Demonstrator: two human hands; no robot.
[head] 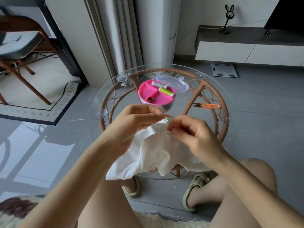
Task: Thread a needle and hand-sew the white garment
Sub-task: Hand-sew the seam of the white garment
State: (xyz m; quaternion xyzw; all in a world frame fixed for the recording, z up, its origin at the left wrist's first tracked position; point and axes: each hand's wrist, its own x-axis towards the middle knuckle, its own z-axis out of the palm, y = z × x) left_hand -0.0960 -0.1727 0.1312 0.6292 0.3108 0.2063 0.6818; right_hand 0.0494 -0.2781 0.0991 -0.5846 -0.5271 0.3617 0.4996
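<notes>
The white garment [158,153] lies bunched on the near side of a round glass table [105,96], hanging over its front edge. A line of stitches runs along its raised upper edge. My left hand [136,122] holds the cloth from the left, with thumb and forefinger pinched together at its top near a thin thread. My right hand [192,130] pinches the stitched edge from the right, fingers curled. The needle itself is too small to make out.
A pink sewing box [156,94] with a grey spool, a green spool and a thimble stands mid-table, its clear lid [174,83] behind it. Orange thread snips [207,105] lie at the right. My knees and sandalled feet are under the table.
</notes>
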